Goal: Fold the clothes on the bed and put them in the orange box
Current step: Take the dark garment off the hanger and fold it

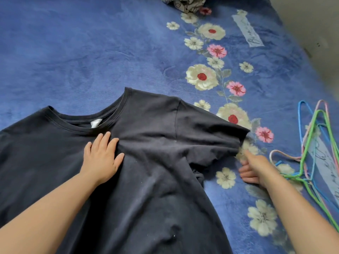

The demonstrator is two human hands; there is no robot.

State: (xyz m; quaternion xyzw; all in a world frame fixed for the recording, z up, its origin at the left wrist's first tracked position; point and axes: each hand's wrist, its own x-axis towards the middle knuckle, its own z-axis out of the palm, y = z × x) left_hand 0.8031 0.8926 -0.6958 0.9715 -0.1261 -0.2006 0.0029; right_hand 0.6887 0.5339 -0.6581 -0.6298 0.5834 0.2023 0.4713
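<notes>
Blue flowered bedding covers the bed [91, 52], and a dark T-shirt [156, 143] lies spread on it, front up, not yet folded. Left hand [102, 158] presses flat, fingers straight, just below the collar. Right hand [255, 169] sits at the sleeve hem; its fingers curl under, but whether they pinch the cloth I cannot tell. Beyond the right grip lie coloured hangers [315, 143]; far past both, a patterned garment [183, 3] is cut off. No orange box shows, so folding and packing remain.
</notes>
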